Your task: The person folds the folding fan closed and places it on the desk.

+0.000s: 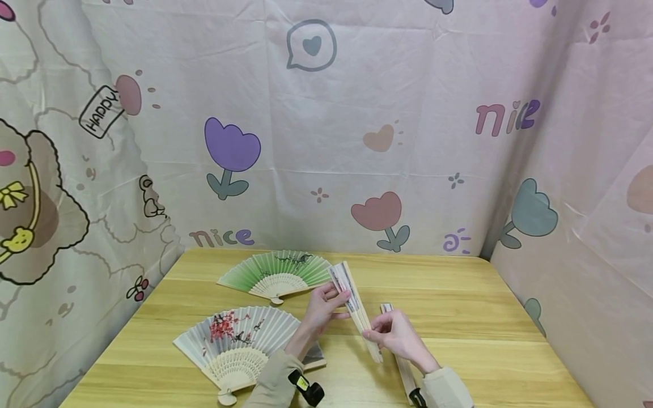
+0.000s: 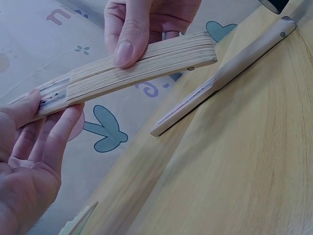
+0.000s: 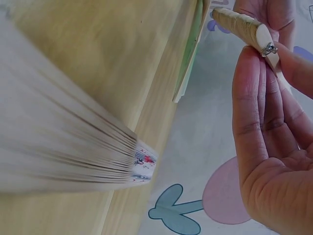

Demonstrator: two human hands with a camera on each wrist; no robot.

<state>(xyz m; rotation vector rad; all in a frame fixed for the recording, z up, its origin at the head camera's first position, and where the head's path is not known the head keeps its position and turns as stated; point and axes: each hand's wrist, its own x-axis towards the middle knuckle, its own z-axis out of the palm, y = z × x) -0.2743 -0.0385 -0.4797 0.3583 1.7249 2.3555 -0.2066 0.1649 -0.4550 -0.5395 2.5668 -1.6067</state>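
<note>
A folded hand fan [image 1: 363, 323] with pale wooden ribs is held slanting above the table between two hands. My left hand [image 1: 320, 310] pinches its upper, paper end between thumb and fingers. Near the rivet end, my right hand [image 1: 397, 335] grips the ribs, with the thumb [image 2: 128, 46] lying along them in the left wrist view. A second folded fan [image 2: 234, 68] lies on the table beneath the right hand and forearm. Its pleated paper end [image 3: 145, 159] shows red and blue print in the right wrist view.
To the left lie two spread fans: a green one [image 1: 265, 269] at the back and a white one with red blossoms [image 1: 255, 334] in front. Part of a grey fan [image 1: 316, 356] shows behind the left wrist. Printed cloth [image 1: 306, 141] hangs around the wooden table [image 1: 459, 306].
</note>
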